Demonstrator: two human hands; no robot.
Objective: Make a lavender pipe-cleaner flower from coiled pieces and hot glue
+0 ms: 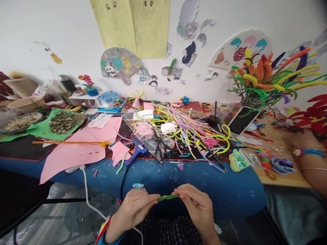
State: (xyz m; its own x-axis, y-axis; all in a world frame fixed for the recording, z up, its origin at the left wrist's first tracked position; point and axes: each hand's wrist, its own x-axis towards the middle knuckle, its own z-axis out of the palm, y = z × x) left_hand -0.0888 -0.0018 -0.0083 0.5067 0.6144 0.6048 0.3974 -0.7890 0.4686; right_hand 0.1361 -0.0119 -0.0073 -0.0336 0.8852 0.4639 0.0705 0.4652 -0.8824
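Observation:
Between my two hands stretches a short green pipe cleaner [168, 197], roughly level, just in front of the table's blue front edge. My left hand [136, 206] pinches its left end between thumb and finger. A small light-blue piece [138, 185] shows at the back of that hand, possibly a ring. The right end is pinched by my right hand [196, 204], with the other fingers curled in. On the mat beyond lie black-handled scissors [161, 149], a blue glue gun [136, 151] and a loose heap of coloured pipe cleaners [189, 126].
Pink paper sheets [76, 156] and a green sheet with seed shells [62, 122] lie at the left. At the right stand a phone [244, 119] and a pipe-cleaner bouquet [268, 75]. Another person's arm [313, 160] reaches in. A white cable [87, 190] hangs down.

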